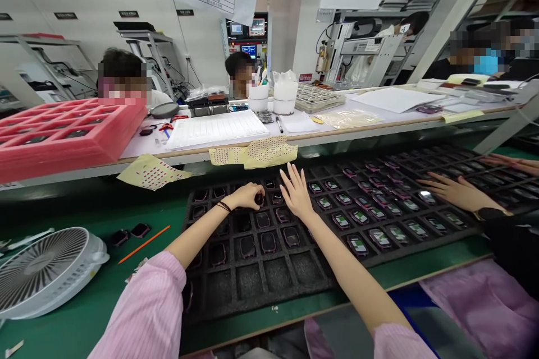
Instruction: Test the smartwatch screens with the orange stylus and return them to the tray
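Note:
Both my arms reach over a black foam tray (275,275) divided into square compartments, many with dark watch-like devices (268,242) in them. My left hand (247,197) is closed around a small dark device at the tray's back left part. Just right of it, my right hand (297,193) has its fingers spread over the tray's back edge and holds nothing. A second foam tray (404,251) to the right carries rows of devices, several with green and white screens (357,244).
A co-worker's hand (463,193) spreads over the right tray. At left are a white fan (46,272), an orange stick (144,244) and two loose devices (140,230). A raised shelf (311,137) spans the back, bearing pink foam (105,137), papers and cups.

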`<state>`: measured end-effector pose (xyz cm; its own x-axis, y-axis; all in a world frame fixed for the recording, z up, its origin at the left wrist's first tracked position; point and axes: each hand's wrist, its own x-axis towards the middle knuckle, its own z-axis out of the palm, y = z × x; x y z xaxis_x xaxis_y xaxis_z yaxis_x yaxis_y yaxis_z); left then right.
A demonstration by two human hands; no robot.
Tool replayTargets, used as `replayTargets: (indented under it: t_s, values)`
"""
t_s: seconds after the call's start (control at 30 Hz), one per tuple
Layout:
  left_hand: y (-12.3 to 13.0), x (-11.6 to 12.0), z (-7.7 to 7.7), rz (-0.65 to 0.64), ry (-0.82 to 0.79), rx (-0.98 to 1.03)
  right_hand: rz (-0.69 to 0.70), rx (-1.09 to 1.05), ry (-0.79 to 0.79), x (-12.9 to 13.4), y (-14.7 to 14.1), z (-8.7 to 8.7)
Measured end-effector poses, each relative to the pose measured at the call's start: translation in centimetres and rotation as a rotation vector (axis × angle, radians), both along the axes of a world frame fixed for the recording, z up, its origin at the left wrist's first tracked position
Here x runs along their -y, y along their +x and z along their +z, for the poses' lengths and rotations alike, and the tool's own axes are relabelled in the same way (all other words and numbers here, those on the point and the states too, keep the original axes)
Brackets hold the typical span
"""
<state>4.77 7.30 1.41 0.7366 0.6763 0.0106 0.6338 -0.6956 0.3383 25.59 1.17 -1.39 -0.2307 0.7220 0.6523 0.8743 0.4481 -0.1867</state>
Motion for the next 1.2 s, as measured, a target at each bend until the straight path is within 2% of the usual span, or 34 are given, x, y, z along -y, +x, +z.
replayTargets:
  t_s: [0.1, 0.23, 0.33, 0.4, 0.53, 0.6, 0.67, 0.77, 0.87, 1.0, 1.2]
  values:
    - [-2.5, 0.4, 1.3, 0.033, 0.016, 0.052, 0.048, 0.024, -0.028, 0.3, -0.4, -0.1]
    - [-5.6, 1.1, 2.4, 0.087, 0.015, -0.016, 0.215, 0.122, -0.201, 0.2, -0.9, -1.0]
    - [-6.4, 1.7, 1.7, 0.088, -0.035, -0.070, 0.354, 0.219, -0.329, 0.3, -1.3, -1.7]
    - [-6.4, 1.8, 1.0, 0.084, -0.057, -0.067, 0.398, 0.249, -0.370, 0.3, -1.4, -2.0]
    - [-6.5, 1.7, 0.3, 0.074, -0.067, -0.030, 0.413, 0.196, -0.345, 0.5, -1.7, -2.0]
    - [-6.7, 1.7, 0.2, 0.102, -0.112, 0.088, 0.427, 0.132, -0.299, 0.7, -2.2, -1.8]
    - [-6.7, 2.3, 0.1, 0.192, -0.269, 0.355, 0.446, 0.038, -0.231, 1.2, -3.1, -1.5]
    - [-5.8, 4.0, -0.4, 0.344, -0.679, 0.878, 0.489, -0.116, -0.106, 2.1, -4.8, -0.8]
    - [-4.1, 6.3, -1.1, 0.404, -1.058, 1.253, 0.560, -0.199, 0.010, 2.9, -5.9, -0.4]
    - [-2.3, 8.4, -1.6, 0.442, -1.319, 1.475, 0.598, -0.268, 0.090, 3.4, -6.0, -0.2]
    - [-2.1, 9.2, -1.6, 0.491, -1.468, 1.535, 0.589, -0.388, 0.053, 3.7, -6.2, 0.1]
